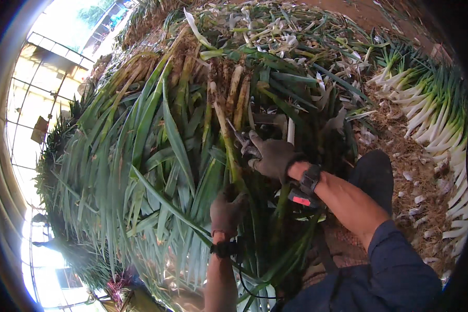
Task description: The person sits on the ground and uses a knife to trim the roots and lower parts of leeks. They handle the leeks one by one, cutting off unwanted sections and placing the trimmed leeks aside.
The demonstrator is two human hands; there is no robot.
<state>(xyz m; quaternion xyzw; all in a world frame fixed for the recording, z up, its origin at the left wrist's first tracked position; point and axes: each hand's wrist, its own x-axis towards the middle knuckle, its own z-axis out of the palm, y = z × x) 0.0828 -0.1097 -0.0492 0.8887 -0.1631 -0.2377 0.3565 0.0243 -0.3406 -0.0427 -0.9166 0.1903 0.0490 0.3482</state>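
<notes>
My gloved left hand (228, 210) is closed around the green part of a long green onion (227, 142), whose soiled pale shank and roots point away from me. To its right, my gloved right hand (273, 156) grips a slim metal tool (238, 134) with a narrow pointed tip. That tip reaches close to the onion's shank; whether it touches cannot be told. The tool's handle is mostly hidden by the fingers. Beneath and left of both hands spreads a big heap of untrimmed green onions (171, 148) with long leaves and brown, earthy root ends.
Stripped leaves and white peelings (280, 39) cover the far side. On the right lies a row of cleaned green onions (433, 109), beside cut roots and scraps (413, 187) on the ground. A black device with a red patch (300, 199) sits under my right wrist. A metal-framed opening (43, 89) stands left.
</notes>
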